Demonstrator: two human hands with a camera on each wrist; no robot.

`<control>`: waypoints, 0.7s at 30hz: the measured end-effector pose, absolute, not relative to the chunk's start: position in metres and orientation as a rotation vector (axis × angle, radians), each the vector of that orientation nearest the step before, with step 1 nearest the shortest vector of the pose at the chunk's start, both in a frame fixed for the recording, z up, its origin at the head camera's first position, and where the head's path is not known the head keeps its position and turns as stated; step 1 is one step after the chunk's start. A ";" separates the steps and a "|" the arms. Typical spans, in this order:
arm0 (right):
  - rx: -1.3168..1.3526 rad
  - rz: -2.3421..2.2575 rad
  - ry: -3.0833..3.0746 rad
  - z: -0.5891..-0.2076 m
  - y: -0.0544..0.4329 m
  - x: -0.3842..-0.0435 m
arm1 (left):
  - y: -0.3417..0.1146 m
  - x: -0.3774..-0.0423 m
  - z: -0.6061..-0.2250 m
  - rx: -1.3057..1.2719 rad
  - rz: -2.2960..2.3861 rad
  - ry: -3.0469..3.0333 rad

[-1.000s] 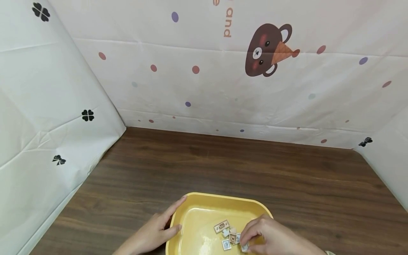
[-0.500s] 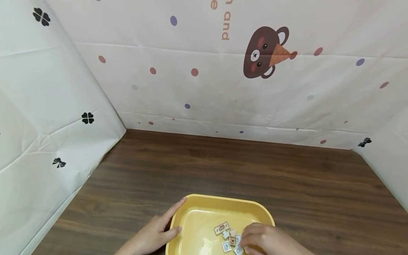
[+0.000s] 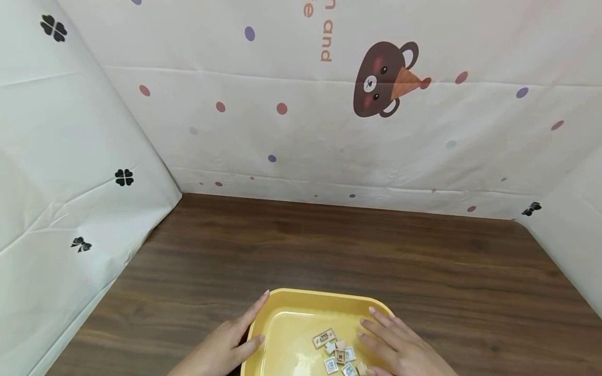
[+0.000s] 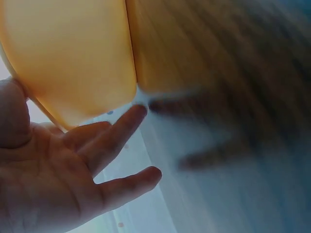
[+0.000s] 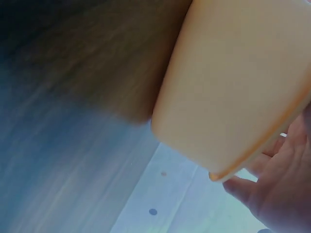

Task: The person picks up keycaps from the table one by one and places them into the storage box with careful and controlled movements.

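Note:
A yellow tray [image 3: 285, 339] lies at the near edge of the head view. My left hand [image 3: 227, 338] holds its left wall, thumb over the rim inside and fingers along the outside; the left wrist view shows some of those fingers spread clear of the wall. On the tray floor lie several small wooden blocks with printed tops: a long one [image 3: 324, 338], a brown square one [image 3: 340, 356] and a white-topped square one [image 3: 331, 365]. My right hand [image 3: 404, 347] spreads its fingers over the tray's right side, beside a plain-looking block [image 3: 361, 368].
Dark wood-grain table [image 3: 291, 245] surrounds the tray. A pale printed cloth wall [image 3: 301, 141] with a bear picture stands behind it, and a white cloth wall [image 3: 89, 209] rises on the left. The tray's near part is cut off by the frame.
My right hand has let go of a white-topped block among the others, then moved slightly right and spread its fingers at the tray's right rim. The left hand keeps its hold on the tray.

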State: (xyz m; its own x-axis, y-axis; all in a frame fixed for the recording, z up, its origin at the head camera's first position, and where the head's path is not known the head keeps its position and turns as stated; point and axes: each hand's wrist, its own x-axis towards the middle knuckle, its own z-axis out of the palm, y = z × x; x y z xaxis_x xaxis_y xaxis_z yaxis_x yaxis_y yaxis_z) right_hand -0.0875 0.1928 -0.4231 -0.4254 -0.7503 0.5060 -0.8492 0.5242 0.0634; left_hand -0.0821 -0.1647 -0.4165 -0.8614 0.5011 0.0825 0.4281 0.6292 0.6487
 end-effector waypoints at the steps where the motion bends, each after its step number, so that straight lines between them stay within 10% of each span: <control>1: 1.284 0.252 -2.296 -0.423 0.194 -0.087 | -0.165 -0.082 -0.416 0.780 1.018 2.763; 21: 1.100 0.145 -2.451 -0.420 0.213 -0.086 | -0.161 -0.082 -0.416 0.816 0.499 3.228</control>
State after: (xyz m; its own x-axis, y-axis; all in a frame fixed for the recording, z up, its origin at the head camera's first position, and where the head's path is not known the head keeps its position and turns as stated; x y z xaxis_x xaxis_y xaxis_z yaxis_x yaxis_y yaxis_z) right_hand -0.0861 0.2134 -0.4199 -0.5824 -0.6839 0.4393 -0.7311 0.6770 0.0847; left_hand -0.0817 -0.1611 -0.4162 -0.8589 0.4259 0.2845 0.4919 0.8407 0.2265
